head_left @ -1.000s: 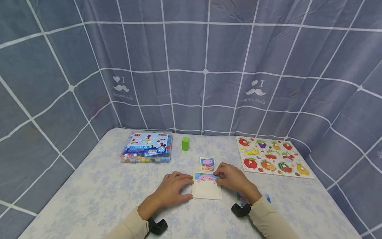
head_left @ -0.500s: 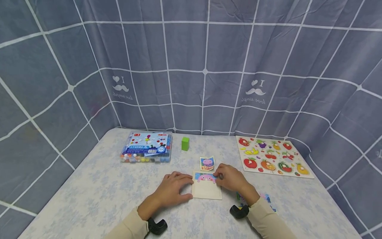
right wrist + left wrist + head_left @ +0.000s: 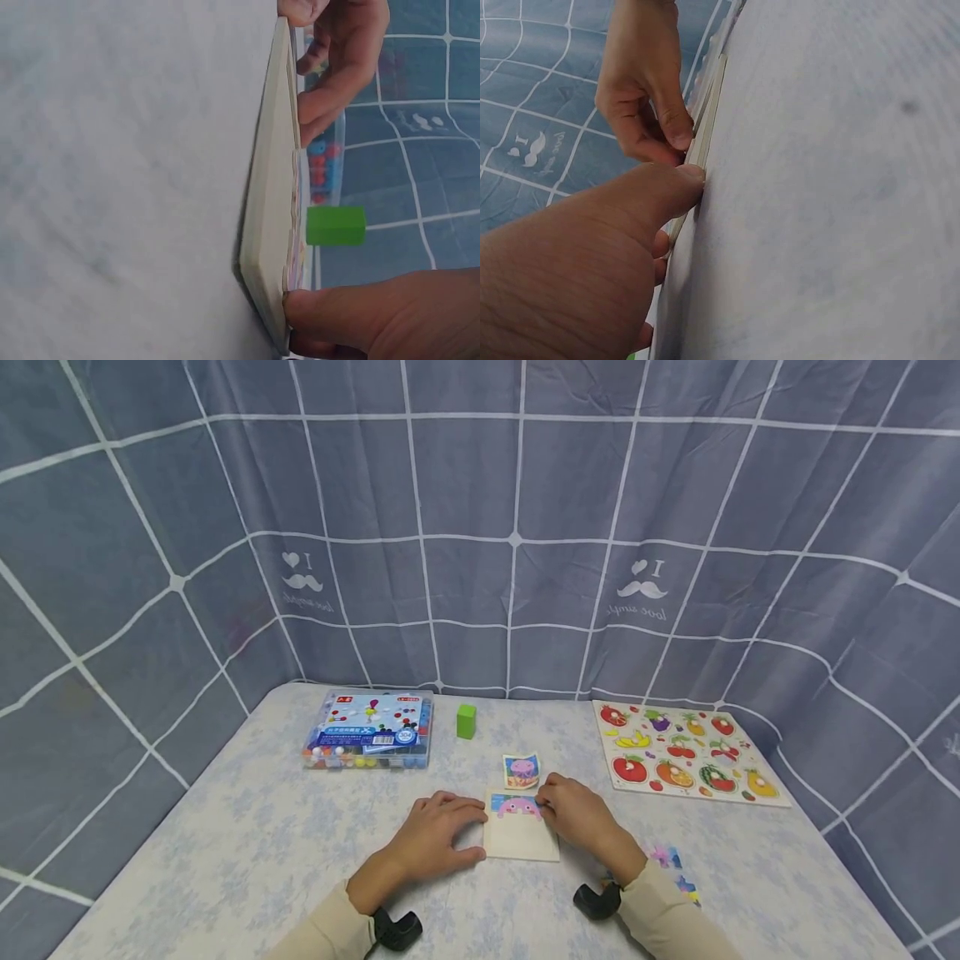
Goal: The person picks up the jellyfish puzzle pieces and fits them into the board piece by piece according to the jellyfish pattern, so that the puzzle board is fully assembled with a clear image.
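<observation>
The board point(image 3: 521, 842) lies flat on the surface point(image 3: 262, 860) between my two sets of fingers and has barely stirred over the last second. What has changed is my right wrist, which has swung in a little, covering the loose pieces point(image 3: 664, 857) on its inner side and baring more of those beyond it. My right hand point(image 3: 581, 817) has kept its place at the far right corner, thumb and forefinger bent together and seemingly pinching a piece point(image 3: 295, 279), though the tips cover most of it. I take that as fine adjusting at one spot, with the strip point(image 3: 517, 807) no further along. My left hand point(image 3: 435, 835) rests with fingers spread along the left edge, thumb at the near corner, probably to steady the board. It sits nearly square to me; I cannot tell a long axis from its outline, but the strip runs from my left fingers towards my right ones along the far edge, its pink face upright to me, the bare part nearest me. Just beyond my right fingertips is the card point(image 3: 521, 771); farther past my left fingers, the green block point(image 3: 466, 722) and the box point(image 3: 367, 727); out beyond my right hand, the fruit puzzle point(image 3: 690, 752).
</observation>
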`<state>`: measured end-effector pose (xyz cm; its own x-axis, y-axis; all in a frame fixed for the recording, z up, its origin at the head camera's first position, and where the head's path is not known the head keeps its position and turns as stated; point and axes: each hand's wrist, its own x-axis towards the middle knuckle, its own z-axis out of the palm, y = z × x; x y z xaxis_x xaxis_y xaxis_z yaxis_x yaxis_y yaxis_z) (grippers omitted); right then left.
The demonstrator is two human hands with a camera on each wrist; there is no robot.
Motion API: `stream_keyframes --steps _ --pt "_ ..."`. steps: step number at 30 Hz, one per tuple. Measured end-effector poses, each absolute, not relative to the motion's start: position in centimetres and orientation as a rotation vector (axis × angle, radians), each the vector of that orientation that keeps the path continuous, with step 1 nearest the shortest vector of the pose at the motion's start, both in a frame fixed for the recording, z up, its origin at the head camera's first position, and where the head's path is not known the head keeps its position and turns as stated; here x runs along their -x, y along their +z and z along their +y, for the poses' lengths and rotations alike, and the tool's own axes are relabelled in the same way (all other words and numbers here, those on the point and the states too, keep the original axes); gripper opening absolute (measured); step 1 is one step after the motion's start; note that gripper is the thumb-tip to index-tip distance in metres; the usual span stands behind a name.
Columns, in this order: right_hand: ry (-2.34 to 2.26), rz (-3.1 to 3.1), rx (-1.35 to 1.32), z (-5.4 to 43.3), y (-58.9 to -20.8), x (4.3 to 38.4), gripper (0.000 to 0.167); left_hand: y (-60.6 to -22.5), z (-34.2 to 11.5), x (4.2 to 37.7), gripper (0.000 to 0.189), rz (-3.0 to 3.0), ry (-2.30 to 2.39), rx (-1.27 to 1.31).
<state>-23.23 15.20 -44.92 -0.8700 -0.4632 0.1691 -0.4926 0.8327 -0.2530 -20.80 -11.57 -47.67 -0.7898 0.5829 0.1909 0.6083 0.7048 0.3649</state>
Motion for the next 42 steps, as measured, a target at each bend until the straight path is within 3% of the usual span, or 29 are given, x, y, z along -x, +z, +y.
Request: stream_keyframes --steps 3,11,15,22,42 --pt "0.532 -2.944 -0.770 15.4 -44.8 23.4 0.011 -47.7 -11.6 20.7 0.045 -2.851 -0.635 0.985" --pt "0.837 -2.950 -0.656 18.7 -44.1 23.3 0.036 -47.5 -11.6 20.7 0.046 -2.864 -0.640 0.992" --pt "0.850 -2.992 -0.584 21.7 -43.8 22.2 0.032 -47.6 -11.4 20.7 0.046 -2.867 -0.627 0.989" --pt "0.812 -3.090 -0.812 26.8 -44.0 19.6 0.026 -47.7 -11.2 20.6 0.046 -2.878 -0.615 0.997" --pt "0.603 -3.120 -0.617 26.0 -44.6 18.6 0.020 -47.6 -11.6 20.8 0.046 -2.851 -0.618 0.992"
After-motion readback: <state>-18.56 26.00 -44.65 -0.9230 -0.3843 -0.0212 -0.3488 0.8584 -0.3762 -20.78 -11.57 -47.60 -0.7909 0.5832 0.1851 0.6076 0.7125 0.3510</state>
